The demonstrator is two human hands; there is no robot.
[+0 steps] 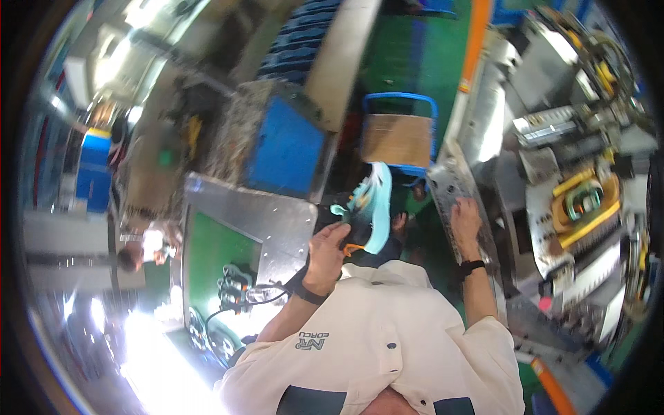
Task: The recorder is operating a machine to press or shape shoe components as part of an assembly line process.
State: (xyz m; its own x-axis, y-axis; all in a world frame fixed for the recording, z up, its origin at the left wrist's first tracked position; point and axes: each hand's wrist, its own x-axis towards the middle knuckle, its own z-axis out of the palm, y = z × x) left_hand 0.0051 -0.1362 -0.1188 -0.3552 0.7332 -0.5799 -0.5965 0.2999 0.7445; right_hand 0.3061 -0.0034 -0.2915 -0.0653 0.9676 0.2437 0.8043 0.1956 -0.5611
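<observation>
My left hand (328, 250) is closed around one end of what looks like a sports shoe (380, 214). The shoe has a curved mint-green sole side, a dark middle and orange bits, and it is held up in front of my chest, partly blurred. My right hand (466, 223) holds nothing; its slightly bent fingers touch a narrow grey metal panel (449, 187) along the edge of the machine on my right.
On the right, a machine (539, 145) carries a yellow-edged fixture (588, 207) with a teal-rimmed piece. Ahead stand a blue-framed cart (399, 138) and a blue-sided box (287, 149). A metal-framed table (283, 218) stands left, near a dark cabled device (235, 287).
</observation>
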